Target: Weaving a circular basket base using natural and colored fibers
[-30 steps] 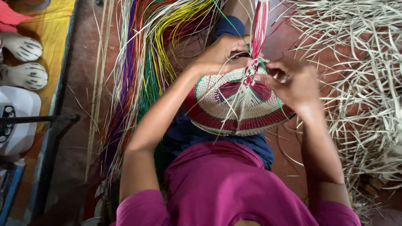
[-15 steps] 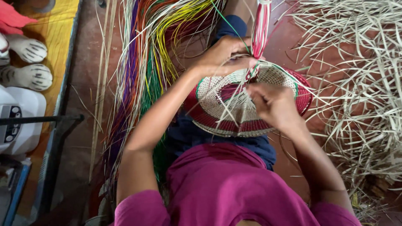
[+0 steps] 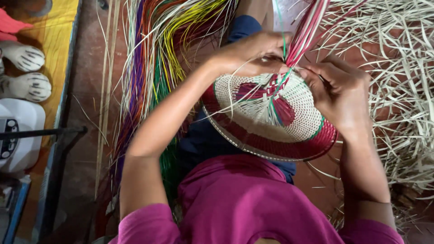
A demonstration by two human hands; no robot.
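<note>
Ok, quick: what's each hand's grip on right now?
Left hand: closed, pinching strands at the top edge of the woven basket.
Right hand: closed on the basket's rim beside the red and green strands.

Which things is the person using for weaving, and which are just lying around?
In use: basket, red strands, left hand, right hand.
Lying about: coloured strands, pale strips, white appliance, yellow mat.

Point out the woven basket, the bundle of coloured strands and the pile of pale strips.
woven basket (image 3: 289, 118): head view, on its pale woven middle.
bundle of coloured strands (image 3: 156, 58): head view, on the yellow and green strands.
pile of pale strips (image 3: 402, 77): head view, on the tangle's middle.
</note>
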